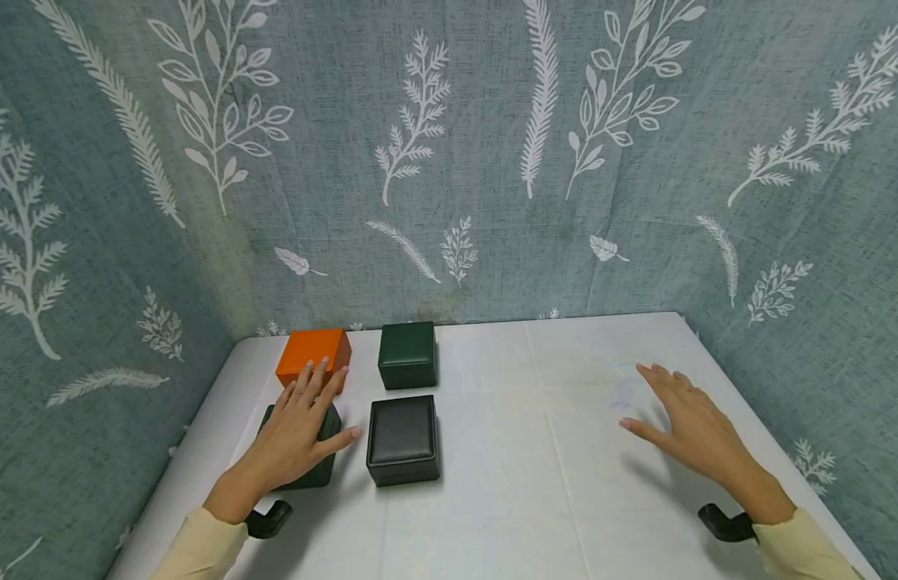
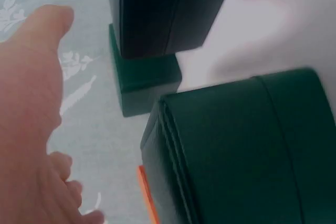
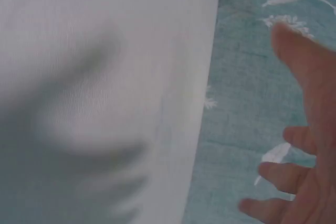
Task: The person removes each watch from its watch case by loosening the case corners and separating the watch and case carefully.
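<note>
With fingers spread, my left hand (image 1: 292, 439) hovers over a dark green box (image 1: 320, 467) at the table's left front, covering much of it in the head view. The left wrist view shows a gap between that hand and the box. Just beyond the fingertips sits an orange box (image 1: 312, 346), partly hidden by them. A second green box (image 1: 408, 356) stands at the back, and a black box (image 1: 403, 437) lies in front of it. All the lids look closed. My right hand (image 1: 691, 427) is held above the right side of the table, fingers extended, holding nothing.
A white cloth covers the table (image 1: 492, 515). Blue-green leaf-patterned fabric (image 1: 485, 161) rises behind it and at both sides. Black wrist straps or mounts (image 1: 269, 519) show below each hand. The right hand casts a shadow on the cloth.
</note>
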The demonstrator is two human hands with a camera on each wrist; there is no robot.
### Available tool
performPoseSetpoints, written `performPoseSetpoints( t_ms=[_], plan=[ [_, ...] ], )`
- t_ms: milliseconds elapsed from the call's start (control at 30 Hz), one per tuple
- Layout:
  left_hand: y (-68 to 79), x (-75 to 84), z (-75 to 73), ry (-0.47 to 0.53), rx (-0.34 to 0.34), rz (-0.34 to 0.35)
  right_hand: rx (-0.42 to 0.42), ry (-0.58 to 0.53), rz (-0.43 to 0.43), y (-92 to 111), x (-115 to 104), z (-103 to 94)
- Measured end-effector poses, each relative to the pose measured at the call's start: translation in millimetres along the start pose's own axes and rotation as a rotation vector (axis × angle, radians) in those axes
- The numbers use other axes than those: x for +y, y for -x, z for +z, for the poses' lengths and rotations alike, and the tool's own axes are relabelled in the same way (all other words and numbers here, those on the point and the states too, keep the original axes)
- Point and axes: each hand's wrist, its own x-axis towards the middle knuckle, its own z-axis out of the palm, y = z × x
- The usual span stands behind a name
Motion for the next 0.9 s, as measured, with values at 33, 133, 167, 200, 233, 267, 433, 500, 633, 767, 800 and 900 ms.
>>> performPoseSetpoints(
  t_ms=[33,133,167,200,233,267,433,500,633,767,800,900],
  plan=[
    [0.0,0.3,0.3,0.039,-0.008,0.011,-0.001,-0.02,0.013,0.7,-0.5,0.6],
    [1.1,0.7,0.9,0.134,-0.027,0.026,0.026,-0.067,0.033,1.8,-2.0,5.0],
    [1.6,0.7,0.9,0.162,-0.032,0.028,0.039,-0.087,0.033,1.9,-2.9,7.0],
    [2.1,0.8,0.9,0.19,-0.039,0.026,0.052,-0.112,0.036,2.1,-3.9,9.1],
    [2.5,0.8,0.9,0.216,-0.043,0.025,0.059,-0.14,0.035,2.1,-5.2,11.3],
    [2.7,0.6,1.1,0.238,-0.046,0.024,0.062,-0.168,0.036,2.1,-6.5,13.7],
    [0.8,0.8,2.6,0.318,-0.025,0.046,0.049,-0.317,0.06,3.5,-14.0,25.2],
    [-0.5,1.9,3.1,0.347,-0.017,0.059,0.042,-0.358,0.073,3.5,-17.4,29.7],
    [-2.8,4.0,4.8,0.421,-0.042,0.077,0.022,-0.412,0.082,2.9,-26.3,38.4],
    [-3.7,4.5,7.1,0.473,-0.074,0.078,-0.005,-0.463,0.078,2.0,-35.6,48.1],
    [-3.8,4.3,7.6,0.477,-0.078,0.08,-0.012,-0.478,0.079,1.7,-37.9,50.5],
    [-3.9,4.4,8.2,0.486,-0.09,0.079,-0.033,-0.52,0.074,0.4,-44.9,57.2]
  ],
)
